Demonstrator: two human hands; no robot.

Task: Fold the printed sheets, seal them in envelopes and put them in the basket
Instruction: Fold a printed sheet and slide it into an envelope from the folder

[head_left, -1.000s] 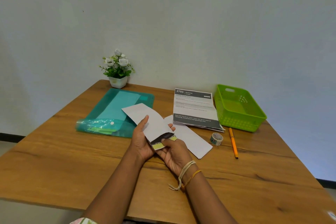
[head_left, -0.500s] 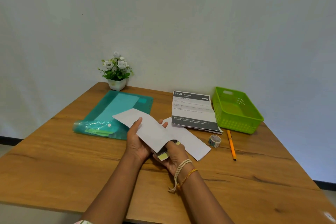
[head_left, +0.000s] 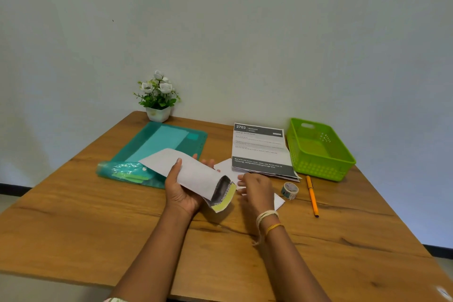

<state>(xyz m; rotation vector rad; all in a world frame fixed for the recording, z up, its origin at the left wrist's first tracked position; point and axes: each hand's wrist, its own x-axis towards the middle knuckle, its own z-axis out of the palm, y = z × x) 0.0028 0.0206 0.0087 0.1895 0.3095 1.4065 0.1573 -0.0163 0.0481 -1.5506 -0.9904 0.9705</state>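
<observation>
1. The left hand (head_left: 182, 191) grasps a white envelope (head_left: 186, 171) above the bench (head_left: 73, 216); a folded printed sheet (head_left: 224, 195) sticks out of its near end.
2. The right hand (head_left: 256, 192) hovers just right of that sheet, fingers relaxed, grasping nothing.
3. The green basket (head_left: 343, 167) sits well right of the envelope, with unfolded printed sheets (head_left: 259, 149) between them.
4. A tape roll (head_left: 289, 190) and an orange pen (head_left: 312, 196) lie near the basket's front corner.

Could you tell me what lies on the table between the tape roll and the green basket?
An orange pen lies between the tape roll and the green basket, per the head view.
</observation>
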